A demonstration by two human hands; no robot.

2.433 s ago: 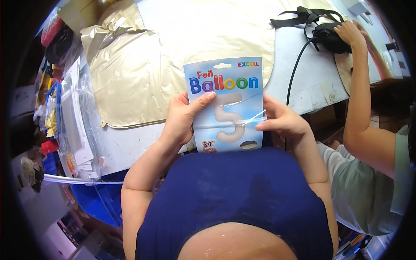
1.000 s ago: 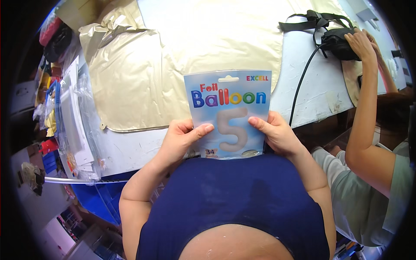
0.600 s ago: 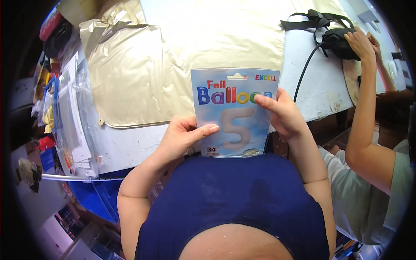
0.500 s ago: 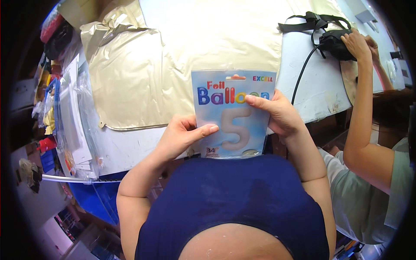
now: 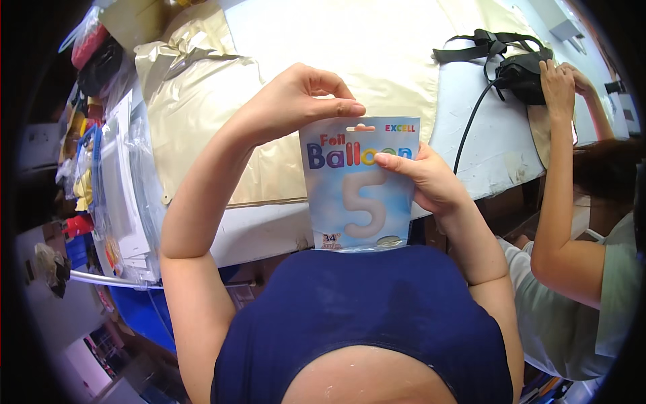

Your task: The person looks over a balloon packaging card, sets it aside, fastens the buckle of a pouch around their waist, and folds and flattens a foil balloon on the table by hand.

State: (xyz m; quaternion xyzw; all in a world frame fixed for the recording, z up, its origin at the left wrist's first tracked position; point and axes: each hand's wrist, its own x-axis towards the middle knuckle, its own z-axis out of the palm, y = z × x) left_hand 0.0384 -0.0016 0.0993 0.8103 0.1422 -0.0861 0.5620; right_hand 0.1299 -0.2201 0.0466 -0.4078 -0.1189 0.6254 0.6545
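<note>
I hold a flat blue balloon packet upright in front of my chest; it shows a pale gold number shape on its front. My left hand pinches the packet's top edge from above, thumb and fingers closed at the hanging slot. My right hand grips the packet's right side, with the fingers across its upper front. The packet's lower edge rests near my dark blue top.
A white table carries spread gold foil sheets. Clear plastic packets are stacked at its left end. On the right another person's hand rests on a black strapped device with a cable.
My left hand has left the packet's lower left side and risen to pinch its top edge. My right hand moved up the right side. The packet stayed upright.
</note>
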